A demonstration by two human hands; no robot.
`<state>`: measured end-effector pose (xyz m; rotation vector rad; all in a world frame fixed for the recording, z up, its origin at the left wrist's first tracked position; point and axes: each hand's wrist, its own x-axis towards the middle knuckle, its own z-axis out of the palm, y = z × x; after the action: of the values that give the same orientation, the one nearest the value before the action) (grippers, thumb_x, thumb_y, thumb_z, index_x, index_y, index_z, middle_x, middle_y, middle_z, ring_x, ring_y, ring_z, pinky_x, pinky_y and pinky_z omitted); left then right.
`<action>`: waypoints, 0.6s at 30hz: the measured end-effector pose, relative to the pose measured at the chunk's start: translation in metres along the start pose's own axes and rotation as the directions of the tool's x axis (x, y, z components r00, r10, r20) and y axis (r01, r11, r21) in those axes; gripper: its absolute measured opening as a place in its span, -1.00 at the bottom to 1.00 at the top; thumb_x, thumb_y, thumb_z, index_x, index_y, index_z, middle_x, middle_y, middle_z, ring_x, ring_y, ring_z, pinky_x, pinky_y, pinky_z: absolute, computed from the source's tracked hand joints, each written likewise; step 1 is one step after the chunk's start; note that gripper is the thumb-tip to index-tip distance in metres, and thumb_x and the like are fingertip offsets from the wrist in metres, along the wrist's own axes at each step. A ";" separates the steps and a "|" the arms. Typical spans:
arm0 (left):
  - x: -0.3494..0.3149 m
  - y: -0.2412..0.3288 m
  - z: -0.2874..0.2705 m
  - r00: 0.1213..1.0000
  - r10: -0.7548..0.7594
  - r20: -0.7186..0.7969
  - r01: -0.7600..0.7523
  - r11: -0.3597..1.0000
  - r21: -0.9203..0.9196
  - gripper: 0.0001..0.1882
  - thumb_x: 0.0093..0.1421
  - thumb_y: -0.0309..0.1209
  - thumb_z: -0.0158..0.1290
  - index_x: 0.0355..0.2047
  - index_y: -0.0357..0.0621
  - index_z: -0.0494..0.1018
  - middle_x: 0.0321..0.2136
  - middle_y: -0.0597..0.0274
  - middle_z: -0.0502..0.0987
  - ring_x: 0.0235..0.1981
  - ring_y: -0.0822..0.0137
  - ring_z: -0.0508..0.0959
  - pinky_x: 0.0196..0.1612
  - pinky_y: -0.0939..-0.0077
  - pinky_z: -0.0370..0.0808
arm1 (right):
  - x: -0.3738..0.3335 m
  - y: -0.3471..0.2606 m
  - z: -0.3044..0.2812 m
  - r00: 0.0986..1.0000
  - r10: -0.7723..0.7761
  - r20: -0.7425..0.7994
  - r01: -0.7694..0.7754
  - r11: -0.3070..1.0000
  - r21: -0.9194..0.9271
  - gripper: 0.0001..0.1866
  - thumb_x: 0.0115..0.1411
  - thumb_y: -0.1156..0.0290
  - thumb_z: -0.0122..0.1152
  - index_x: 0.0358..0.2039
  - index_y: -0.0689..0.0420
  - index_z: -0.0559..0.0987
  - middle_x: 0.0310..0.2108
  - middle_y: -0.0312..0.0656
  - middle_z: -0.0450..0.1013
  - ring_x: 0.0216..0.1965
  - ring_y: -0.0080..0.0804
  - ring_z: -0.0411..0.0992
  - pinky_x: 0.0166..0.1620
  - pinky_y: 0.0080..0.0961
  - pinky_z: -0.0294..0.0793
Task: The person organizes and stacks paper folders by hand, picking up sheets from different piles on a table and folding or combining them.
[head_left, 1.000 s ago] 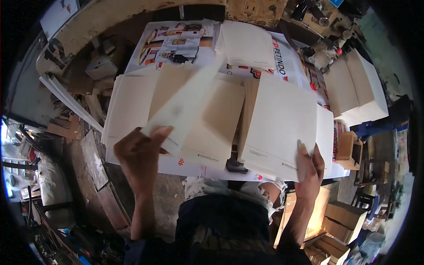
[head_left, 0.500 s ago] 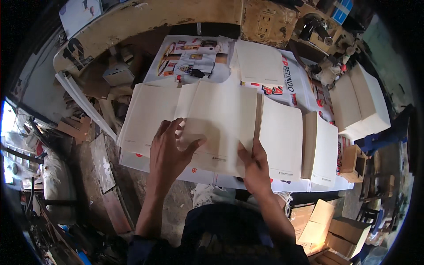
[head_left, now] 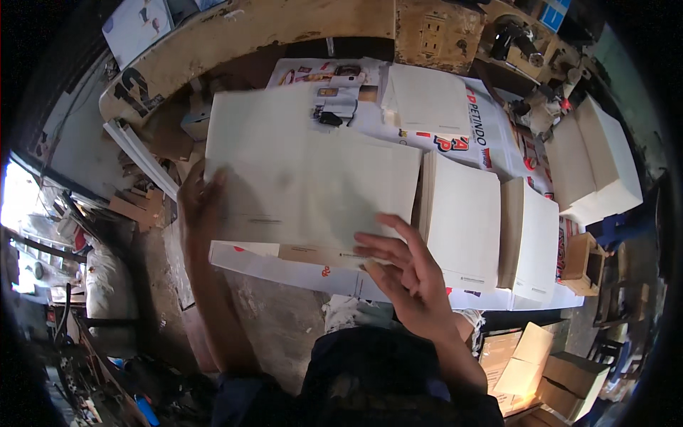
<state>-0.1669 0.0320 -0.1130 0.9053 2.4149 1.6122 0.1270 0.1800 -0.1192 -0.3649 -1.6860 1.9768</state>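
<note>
My left hand grips a large off-white paper sheet by its left edge, thumb on top. The sheet is blurred and raised, spread over the left side of the table. To its right lies a middle stack of paper, partly under the sheet. My right hand hovers at that stack's near edge with fingers apart, nothing held in it. Right of it stand a thicker stack of sheets and another stack. The left pile is mostly hidden beneath the raised sheet.
A printed banner covers the table. Another paper stack lies at the back, and tall white stacks stand at the right. A small wooden box sits at the right edge; cardboard boxes are on the floor.
My left hand has moved left from the middle stack, drawing a sheet with it over the left pile. My right hand has let go of the stack's right edge and its fingers have spread.
</note>
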 end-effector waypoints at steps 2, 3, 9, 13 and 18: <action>0.016 -0.048 -0.008 0.999 0.023 0.044 -0.026 0.997 0.076 -0.55 0.27 -0.30 0.04 0.10 -0.27 0.32 -0.28 0.09 0.54 -0.36 0.34 0.56 -0.32 0.48 0.47 | -0.009 0.001 -0.018 0.999 0.017 0.037 -0.015 0.998 -0.057 -0.51 0.23 0.67 0.03 0.18 0.23 0.23 0.00 0.00 0.43 0.04 -0.30 0.43 0.03 -0.41 0.44; 0.018 -0.071 -0.002 0.996 0.078 0.050 -0.093 0.860 0.502 -0.54 0.29 -0.28 0.02 0.12 -0.27 0.31 -0.20 0.02 0.52 -0.28 0.21 0.55 -0.23 0.38 0.47 | -0.011 0.004 -0.026 0.997 0.041 0.061 -0.033 0.991 -0.128 -0.56 0.22 0.64 0.06 0.13 0.24 0.30 -0.03 -0.01 0.46 -0.01 -0.29 0.47 -0.04 -0.40 0.52; 0.016 -0.190 -0.015 0.996 0.088 -0.025 -0.030 0.568 0.822 -0.53 0.30 -0.25 -0.03 0.14 -0.24 0.30 -0.04 -0.10 0.46 -0.08 -0.04 0.48 -0.03 0.17 0.42 | -0.042 -0.006 -0.066 0.990 -0.133 -0.039 0.116 0.947 -0.299 -0.75 0.16 0.69 0.13 -0.11 0.29 0.52 -0.27 -0.15 0.55 -0.28 -0.48 0.55 -0.24 -0.59 0.51; 0.033 -0.109 0.006 0.686 0.726 0.052 -0.293 0.210 0.933 -0.57 0.31 -0.27 -0.05 0.11 -0.24 0.34 0.01 -0.07 0.44 0.01 -0.07 0.45 0.07 0.14 0.38 | -0.074 -0.028 -0.126 0.902 -0.226 -0.367 0.013 0.866 -0.500 -0.70 0.04 0.58 0.28 -0.15 0.23 0.56 -0.22 -0.07 0.55 -0.25 -0.36 0.56 -0.19 -0.46 0.54; -0.039 0.098 0.136 0.726 0.669 0.160 -0.676 0.650 0.348 -0.71 0.23 -0.43 0.04 -0.05 -0.24 0.45 -0.10 0.03 0.52 -0.05 0.08 0.52 0.02 0.28 0.44 | -0.113 -0.024 -0.223 0.556 -0.536 -0.636 -0.426 0.473 -0.771 -0.59 0.02 0.40 0.35 -0.11 0.27 0.54 -0.13 0.05 0.51 -0.09 -0.11 0.49 -0.05 -0.31 0.46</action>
<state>-0.0411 0.1472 -0.0960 2.0936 2.5825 1.2387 0.3409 0.3077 -0.1530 -1.3597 -1.7526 0.3291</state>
